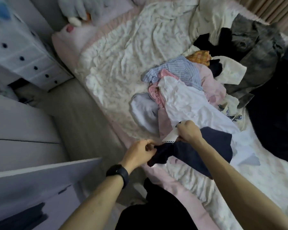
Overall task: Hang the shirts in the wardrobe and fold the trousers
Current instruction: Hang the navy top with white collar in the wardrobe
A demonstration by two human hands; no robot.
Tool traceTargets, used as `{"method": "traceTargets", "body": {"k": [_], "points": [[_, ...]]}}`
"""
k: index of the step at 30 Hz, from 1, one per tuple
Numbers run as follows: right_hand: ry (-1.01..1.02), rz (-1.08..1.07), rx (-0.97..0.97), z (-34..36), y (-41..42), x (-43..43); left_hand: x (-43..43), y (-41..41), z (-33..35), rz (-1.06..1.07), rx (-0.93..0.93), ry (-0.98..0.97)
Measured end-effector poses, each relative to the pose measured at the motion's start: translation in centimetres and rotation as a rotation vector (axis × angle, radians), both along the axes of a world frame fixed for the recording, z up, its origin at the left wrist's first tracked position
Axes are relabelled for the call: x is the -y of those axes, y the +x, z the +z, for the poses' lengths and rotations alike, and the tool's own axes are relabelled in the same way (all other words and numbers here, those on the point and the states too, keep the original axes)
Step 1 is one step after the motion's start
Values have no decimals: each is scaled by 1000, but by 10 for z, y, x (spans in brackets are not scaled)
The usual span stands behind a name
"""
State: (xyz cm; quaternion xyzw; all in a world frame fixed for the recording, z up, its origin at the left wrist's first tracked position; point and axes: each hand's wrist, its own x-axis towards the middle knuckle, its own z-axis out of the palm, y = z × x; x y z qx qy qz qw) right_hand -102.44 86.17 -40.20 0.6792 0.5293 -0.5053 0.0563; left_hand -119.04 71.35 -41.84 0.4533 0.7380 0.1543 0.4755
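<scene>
The bed (123,63), covered in a crumpled white sheet, carries a loose pile of clothes (186,75) on its right half. At the near edge of that pile a navy garment (198,146) lies partly on a white shirt (189,103). Both forearms reach forward from the bottom of the view. The left hand (140,153), with a black watch (119,174) on its wrist, has its fingers curled, pinching the garment's left edge. The right hand (189,131), knuckles up, clamps curled fingers on the garment beside its white lace trim (170,138).
</scene>
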Motion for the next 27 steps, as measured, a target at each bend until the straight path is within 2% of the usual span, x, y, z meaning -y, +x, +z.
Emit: {"method": "traceTargets", "body": {"k": [4, 8, 11, 14, 16, 19, 23, 27], "points": [[402, 496, 83, 88, -43, 16, 2, -72, 50, 223, -32, 194], [527, 892, 53, 168, -84, 47, 7, -128, 129, 312, -128, 398], [610, 1116, 69, 214, -108, 85, 41, -144, 185, 200, -308, 507], [649, 1254, 64, 243, -124, 115, 78, -142, 213, -7, -446, 533], [660, 1309, 49, 257, -133, 132, 104, -139, 216, -46, -515, 526], [702, 1315, 11, 271, -143, 148, 141, -142, 221, 4, -623, 525], [811, 1313, 4, 275, -160, 163, 198, -155, 235, 210, -586, 468], [938, 1388, 63, 270, -187, 180, 257, -171, 258, 286, -637, 441]]}}
